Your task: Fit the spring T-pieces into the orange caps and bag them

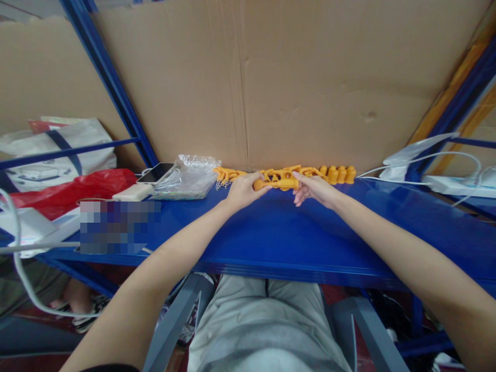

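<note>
- The left hand (243, 190) pinches one end of an orange plastic piece (279, 180); fingers curl around it and the thumb lies on top.
- The right hand (314, 189) meets the other end of the same piece, fingertips pressing on it, the rest of the fingers loosely bent.
- The piece sits at the far edge of the blue counter (279, 232), against the cardboard wall (294, 82), in the middle of a long row of orange parts.
- Judging from the row: four round-topped orange pegs (340, 174) stand side by side just right of the hands and look finished or sorted; branching orange bits (227, 174) lie left of the hands and seem not yet handled. The work looks roughly midway.
- To the left lie a clear plastic bag (191, 178), a phone (156, 172) with a white cable, and a red bag (70, 192).
- To the right sits a white power strip (453, 184) with cables.
- No brand or writing can be read; one patch on the left is blurred out.
</note>
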`<state>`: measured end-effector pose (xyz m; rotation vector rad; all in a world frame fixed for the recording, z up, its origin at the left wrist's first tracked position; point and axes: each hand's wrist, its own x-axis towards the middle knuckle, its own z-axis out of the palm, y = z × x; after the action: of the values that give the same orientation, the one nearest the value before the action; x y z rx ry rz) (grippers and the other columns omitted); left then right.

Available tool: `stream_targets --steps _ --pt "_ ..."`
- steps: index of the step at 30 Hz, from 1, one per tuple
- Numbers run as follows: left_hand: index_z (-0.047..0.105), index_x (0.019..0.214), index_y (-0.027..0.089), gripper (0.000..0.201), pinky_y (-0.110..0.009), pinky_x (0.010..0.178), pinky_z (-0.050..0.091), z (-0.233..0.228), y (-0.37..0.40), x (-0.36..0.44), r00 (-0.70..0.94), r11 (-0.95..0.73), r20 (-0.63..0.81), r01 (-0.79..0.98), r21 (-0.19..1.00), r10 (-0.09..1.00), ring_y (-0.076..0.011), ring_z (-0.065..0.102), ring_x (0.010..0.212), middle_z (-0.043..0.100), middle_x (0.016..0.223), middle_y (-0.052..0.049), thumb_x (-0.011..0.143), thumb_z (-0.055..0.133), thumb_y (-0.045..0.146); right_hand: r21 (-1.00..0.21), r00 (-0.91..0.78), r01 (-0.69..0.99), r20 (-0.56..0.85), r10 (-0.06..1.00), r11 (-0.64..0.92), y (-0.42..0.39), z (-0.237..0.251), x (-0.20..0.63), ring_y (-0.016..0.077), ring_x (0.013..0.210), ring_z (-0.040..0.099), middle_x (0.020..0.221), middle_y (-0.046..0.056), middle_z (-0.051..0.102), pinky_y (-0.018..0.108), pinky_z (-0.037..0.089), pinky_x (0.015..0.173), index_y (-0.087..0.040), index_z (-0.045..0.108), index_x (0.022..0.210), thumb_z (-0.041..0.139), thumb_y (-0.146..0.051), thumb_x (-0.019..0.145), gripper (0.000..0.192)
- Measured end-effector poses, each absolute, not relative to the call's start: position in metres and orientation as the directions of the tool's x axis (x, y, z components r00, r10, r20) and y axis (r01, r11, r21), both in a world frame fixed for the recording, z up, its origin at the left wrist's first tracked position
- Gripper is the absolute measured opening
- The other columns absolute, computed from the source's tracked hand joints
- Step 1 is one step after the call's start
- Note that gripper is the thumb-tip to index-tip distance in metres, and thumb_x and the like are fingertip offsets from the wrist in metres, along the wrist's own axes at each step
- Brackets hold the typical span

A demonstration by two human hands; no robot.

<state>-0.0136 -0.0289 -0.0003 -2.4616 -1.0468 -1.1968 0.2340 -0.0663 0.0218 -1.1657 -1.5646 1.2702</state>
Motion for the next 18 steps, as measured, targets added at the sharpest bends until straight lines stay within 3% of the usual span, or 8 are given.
stream_targets --steps 18 --pt "0.068 0.103 0.02 0.032 -0.029 0.076 0.054 0.0004 -0.0332 -0.0147 0.447 -0.675 0.744 0.737 0.008 0.497 -0.0205 0.071 0.088 0.077 0.098 -0.009 0.088 0.07 0.048 -0.981 -0.247 0.144 -0.163 0.955 -0.13 -0.0662 0.0233 0.2308 0.0153 0.043 0.062 0.047 0.006 0.063 0.026 0.056 0.05 -0.019 0.06 0.068 0.044 -0.064 0.1 0.057"
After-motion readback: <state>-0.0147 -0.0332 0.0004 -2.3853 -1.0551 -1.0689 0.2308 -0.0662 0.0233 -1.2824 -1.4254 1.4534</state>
